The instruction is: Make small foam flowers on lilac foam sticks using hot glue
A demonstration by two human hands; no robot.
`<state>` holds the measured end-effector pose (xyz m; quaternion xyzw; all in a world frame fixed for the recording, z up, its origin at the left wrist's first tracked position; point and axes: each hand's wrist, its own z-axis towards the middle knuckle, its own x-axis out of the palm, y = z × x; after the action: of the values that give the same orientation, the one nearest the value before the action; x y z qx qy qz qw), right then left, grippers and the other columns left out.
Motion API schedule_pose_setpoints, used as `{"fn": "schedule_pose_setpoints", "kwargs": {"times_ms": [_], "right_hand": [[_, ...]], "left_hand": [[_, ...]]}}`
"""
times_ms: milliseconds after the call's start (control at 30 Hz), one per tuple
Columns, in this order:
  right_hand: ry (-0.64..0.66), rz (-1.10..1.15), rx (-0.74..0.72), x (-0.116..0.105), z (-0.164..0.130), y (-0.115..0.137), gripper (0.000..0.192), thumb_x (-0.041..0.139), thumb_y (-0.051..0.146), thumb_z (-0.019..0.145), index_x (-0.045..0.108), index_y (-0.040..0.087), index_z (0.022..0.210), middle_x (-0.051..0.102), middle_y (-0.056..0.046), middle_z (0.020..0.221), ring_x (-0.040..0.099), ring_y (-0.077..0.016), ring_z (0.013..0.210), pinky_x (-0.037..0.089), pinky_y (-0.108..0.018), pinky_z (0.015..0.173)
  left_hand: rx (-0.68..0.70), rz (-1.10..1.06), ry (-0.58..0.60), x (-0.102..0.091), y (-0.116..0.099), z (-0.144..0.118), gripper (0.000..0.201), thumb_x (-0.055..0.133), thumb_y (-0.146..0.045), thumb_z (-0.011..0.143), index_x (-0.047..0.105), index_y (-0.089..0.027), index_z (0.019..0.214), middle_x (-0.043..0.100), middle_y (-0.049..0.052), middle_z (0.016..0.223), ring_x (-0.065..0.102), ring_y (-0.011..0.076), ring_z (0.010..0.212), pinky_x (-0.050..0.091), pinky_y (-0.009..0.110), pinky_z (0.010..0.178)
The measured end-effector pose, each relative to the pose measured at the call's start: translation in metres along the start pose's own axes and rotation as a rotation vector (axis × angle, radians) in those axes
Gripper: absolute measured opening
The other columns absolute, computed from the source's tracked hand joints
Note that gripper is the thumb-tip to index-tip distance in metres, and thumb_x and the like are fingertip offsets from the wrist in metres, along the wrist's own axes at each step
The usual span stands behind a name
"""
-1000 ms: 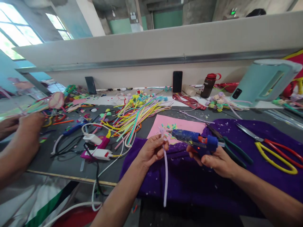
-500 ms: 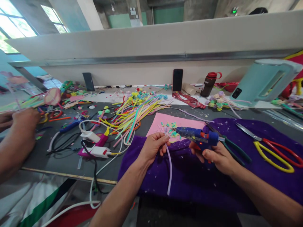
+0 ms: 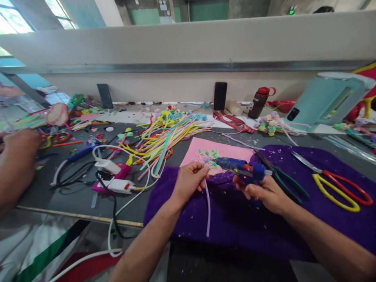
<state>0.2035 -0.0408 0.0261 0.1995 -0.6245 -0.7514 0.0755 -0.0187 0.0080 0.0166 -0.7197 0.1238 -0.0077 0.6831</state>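
Pinching the lilac foam stem [image 3: 208, 207] near its flowered top at frame centre, the left hand [image 3: 189, 181] is steadying it while the right hand [image 3: 264, 192], closed round the blue glue gun [image 3: 242, 169], should be keeping the nozzle just touching, squeezing gently.

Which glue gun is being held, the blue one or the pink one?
The blue glue gun is gripped in the right hand, over the purple cloth. The pink glue gun lies untouched on the table, left of the left hand.

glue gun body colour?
Blue, with an orange trigger: the glue gun in the right hand, head view.
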Motion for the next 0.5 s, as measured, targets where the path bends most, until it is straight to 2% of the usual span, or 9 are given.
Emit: {"fn": "schedule_pose_setpoints", "kwargs": {"times_ms": [167,300,500], "right_hand": [[-0.001,-0.024,0.002,0.0010,0.0005,-0.0007,0.038,0.051,0.049,0.079,0.060,0.013,0.085,0.055,-0.004,0.074,0.047,-0.0100,0.055,0.037,-0.021,0.047],[0.007,-0.041,-0.004,0.0011,0.0008,-0.0004,0.037,0.050,0.048,0.080,0.059,0.013,0.086,0.054,-0.003,0.071,0.047,-0.0105,0.055,0.038,-0.022,0.048],[0.004,-0.058,0.004,0.0009,0.0008,0.0003,0.036,0.050,0.048,0.080,0.059,0.013,0.084,0.054,-0.004,0.071,0.047,-0.0120,0.057,0.038,-0.023,0.050]], "left_hand": [[0.067,0.223,-0.110,0.0005,-0.0003,-0.0024,0.023,0.056,-0.038,0.073,0.058,-0.017,0.066,0.058,-0.003,0.050,0.049,0.0081,0.035,0.036,0.018,0.036],[0.114,0.358,-0.177,0.0004,-0.0019,-0.0032,0.019,0.056,-0.033,0.072,0.060,-0.017,0.062,0.056,-0.004,0.046,0.050,0.0084,0.038,0.036,0.018,0.041],[0.194,0.349,-0.212,-0.0006,-0.0014,-0.0017,0.017,0.058,-0.030,0.070,0.061,-0.018,0.057,0.054,-0.004,0.043,0.050,0.0102,0.042,0.034,0.019,0.045]]}}
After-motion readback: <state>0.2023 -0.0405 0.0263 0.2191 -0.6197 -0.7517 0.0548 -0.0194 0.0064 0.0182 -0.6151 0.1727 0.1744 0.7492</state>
